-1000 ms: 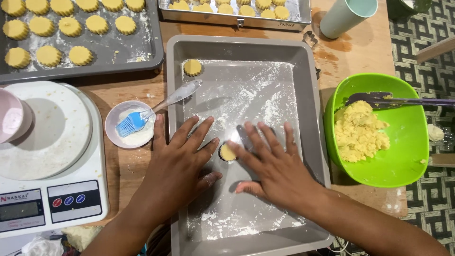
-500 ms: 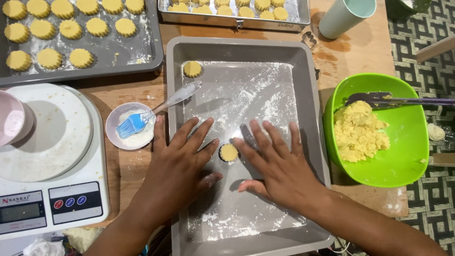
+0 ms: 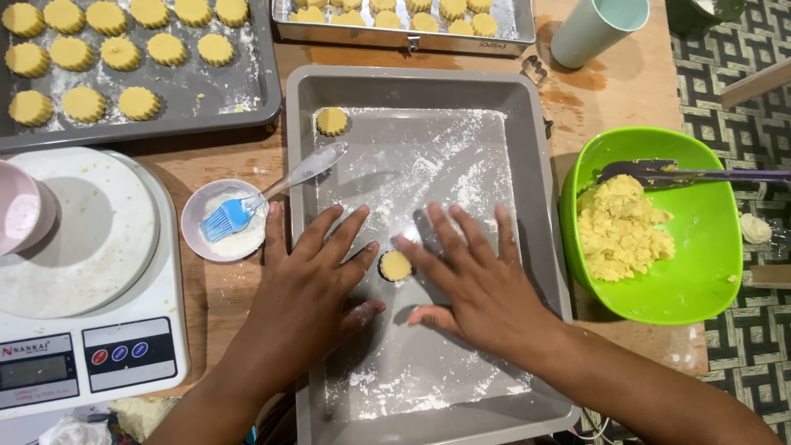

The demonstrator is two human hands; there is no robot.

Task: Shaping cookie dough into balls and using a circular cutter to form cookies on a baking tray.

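Note:
A small round yellow dough piece [image 3: 395, 265] lies on the floured floor of a grey baking pan [image 3: 527, 124]. My left hand [image 3: 317, 284] lies flat with fingers spread just left of it, little finger side touching the piece. My right hand [image 3: 474, 284] lies flat and spread just right of it, forefinger tip at the piece's edge. Neither hand holds anything. A second fluted dough round [image 3: 332, 121] sits in the pan's far left corner.
A green bowl [image 3: 709, 288] of yellow dough with a spoon stands right. A small dish [image 3: 198, 222] with flour and a blue brush [image 3: 239, 210] sits left of the pan. A white kitchen scale [image 3: 82, 297] is at left. Trays of dough rounds [image 3: 189, 99] lie behind; a pale cup [image 3: 593, 29].
Both hands have stayed flat around the dough piece, shifting only slightly; the piece shows a little more between the fingers.

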